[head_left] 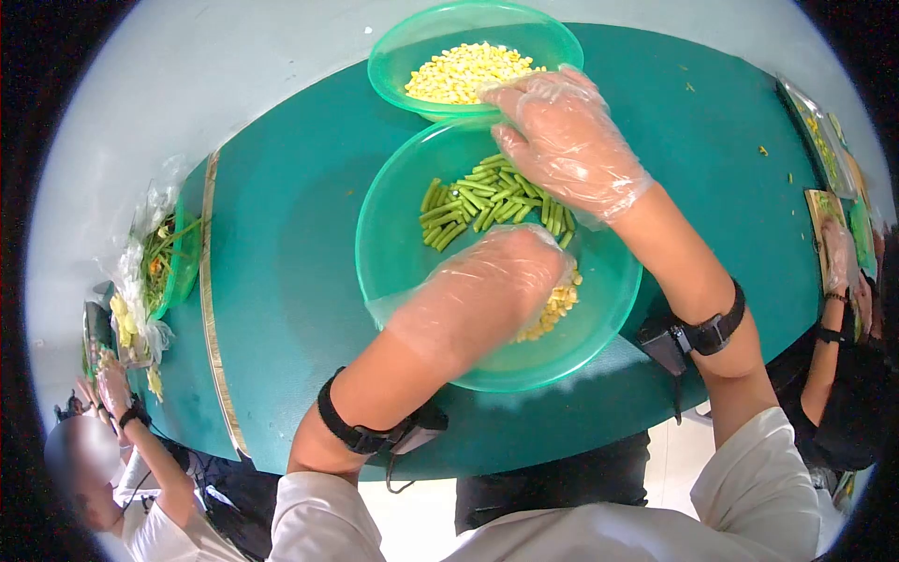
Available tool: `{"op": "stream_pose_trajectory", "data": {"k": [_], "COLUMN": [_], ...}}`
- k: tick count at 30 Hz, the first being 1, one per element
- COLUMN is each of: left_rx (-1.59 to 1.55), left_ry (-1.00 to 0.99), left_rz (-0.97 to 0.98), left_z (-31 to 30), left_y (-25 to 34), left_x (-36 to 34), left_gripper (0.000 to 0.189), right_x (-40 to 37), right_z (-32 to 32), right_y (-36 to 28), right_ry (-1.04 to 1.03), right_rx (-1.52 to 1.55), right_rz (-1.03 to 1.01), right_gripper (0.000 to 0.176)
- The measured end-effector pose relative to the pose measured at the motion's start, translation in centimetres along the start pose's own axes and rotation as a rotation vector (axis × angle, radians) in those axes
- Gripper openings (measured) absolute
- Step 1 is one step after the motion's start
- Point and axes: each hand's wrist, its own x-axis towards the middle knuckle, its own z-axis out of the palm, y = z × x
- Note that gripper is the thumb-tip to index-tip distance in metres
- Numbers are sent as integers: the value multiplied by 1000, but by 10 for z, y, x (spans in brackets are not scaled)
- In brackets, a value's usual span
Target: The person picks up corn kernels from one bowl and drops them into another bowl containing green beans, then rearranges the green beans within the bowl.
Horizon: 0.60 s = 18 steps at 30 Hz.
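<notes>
A large green bowl (379, 253) holds cut green beans (496, 192) and, lower right, some yellow corn kernels (552, 314). Behind it stands a second green bowl (398, 42) with pale yellow kernels (468, 73). Both my hands wear clear plastic gloves. My left hand (496, 281) is inside the large bowl, over the corn and just below the beans, its fingers curled down and hidden. My right hand (567, 136) is at the shared edge of the two bowls, fingertips by the pale kernels. Whether it holds anything is not visible.
Left, a green bowl (187, 267) with plant scraps and a plastic bag stands past a gold strip (220, 309). A person works at the lower left. On the right, another person's hand rests by a cutting board (824, 211) and trays. Small scraps dot the green table (712, 215).
</notes>
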Motion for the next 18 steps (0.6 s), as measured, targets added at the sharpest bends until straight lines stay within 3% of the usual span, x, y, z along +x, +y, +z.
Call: {"op": "stream_pose_trajectory", "data": {"k": [6, 12, 15, 18], "left_rx": [-1, -94, -234, -583], "left_ry": [-32, 86, 247, 454], "left_rz": [-19, 46, 33, -236], "left_z": [-3, -8, -26, -40], "left_y": [2, -2, -20, -31], "left_x": [3, 6, 15, 14], "left_gripper": [11, 9, 9, 15], "right_x": [1, 3, 8, 12], "right_z": [0, -2, -9, -8], "right_y": [0, 0, -1, 2], "right_ry": [16, 20, 87, 289], "right_rx": [-23, 68, 156, 270], "right_rz": [-15, 10, 70, 54], "right_gripper": [30, 27, 26, 23]}}
